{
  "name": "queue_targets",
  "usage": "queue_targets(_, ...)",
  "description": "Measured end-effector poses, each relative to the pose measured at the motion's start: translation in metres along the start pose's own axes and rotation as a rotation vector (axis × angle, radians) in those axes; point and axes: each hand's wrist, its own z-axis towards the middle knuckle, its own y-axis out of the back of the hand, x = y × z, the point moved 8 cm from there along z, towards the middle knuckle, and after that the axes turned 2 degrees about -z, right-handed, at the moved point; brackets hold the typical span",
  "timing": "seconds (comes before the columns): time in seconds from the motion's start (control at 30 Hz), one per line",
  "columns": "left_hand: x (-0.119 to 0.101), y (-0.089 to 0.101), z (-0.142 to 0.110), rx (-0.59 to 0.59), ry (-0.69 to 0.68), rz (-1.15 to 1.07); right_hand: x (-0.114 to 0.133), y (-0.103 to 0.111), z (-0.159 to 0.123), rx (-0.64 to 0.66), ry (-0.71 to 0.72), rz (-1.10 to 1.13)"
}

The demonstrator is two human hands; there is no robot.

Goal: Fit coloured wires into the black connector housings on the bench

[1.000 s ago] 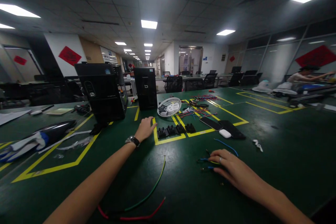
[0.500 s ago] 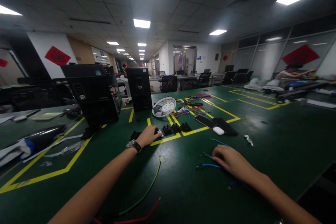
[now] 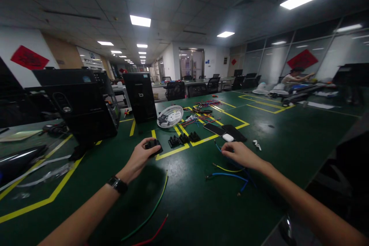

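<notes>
Gripped between thumb and fingers of my left hand (image 3: 140, 158) is a black terminal block (image 3: 154, 147), partly covered by the fingers. Several similar black blocks (image 3: 183, 138) sit in a row just to its right, inside yellow tape. My right hand (image 3: 238, 154) is closed in a pinch on a blue wire (image 3: 217, 146), whose end sticks out past the fingertips. Below that hand lie another blue wire (image 3: 227, 175) and a yellow-green wire (image 3: 226, 169). A green wire (image 3: 154, 209) and a red wire (image 3: 158, 231) lie near the front of the table.
Two black computer cases (image 3: 82, 103) stand at the left and back. Beyond the blocks are a white basket (image 3: 170, 117) and a heap of wires (image 3: 201, 115). A phone (image 3: 214, 129), a white earbud case (image 3: 228, 137) and earbuds (image 3: 256, 145) lie to the right. A person (image 3: 296, 76) sits far right.
My left hand has drawn the black terminal block back, away from the row. My right hand has risen with the blue wire from the loose wires. The view has turned right.
</notes>
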Motion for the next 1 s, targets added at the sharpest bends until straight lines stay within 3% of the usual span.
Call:
queue_targets(0.2, 0.012, 0.012, -0.031, -0.020, 0.100, -0.275, 0.006, 0.019, -0.011, -0.158, 0.019, -0.262)
queue_targets(0.43, 0.014, 0.014, -0.041, -0.073, 0.111, -0.420, -0.026, 0.048, -0.038, -0.134, -0.107, -0.255)
queue_targets(0.53, 0.015, 0.010, -0.042, -0.048, 0.114, -0.456, -0.022, 0.034, -0.053, -0.039, -0.012, -0.207)
queue_targets(0.7, 0.014, 0.006, -0.045, -0.030, 0.105, -0.497, 0.008, -0.005, -0.087, 0.218, 0.169, -0.079)
queue_targets(0.87, 0.014, -0.004, -0.051, 0.015, 0.147, -0.514, 0.017, -0.011, -0.098, 0.233, 0.180, -0.078)
queue_targets(1.0, 0.023, -0.011, -0.052, 0.103, 0.160, -0.513, 0.025, 0.004, -0.091, 0.183, 0.199, 0.045)
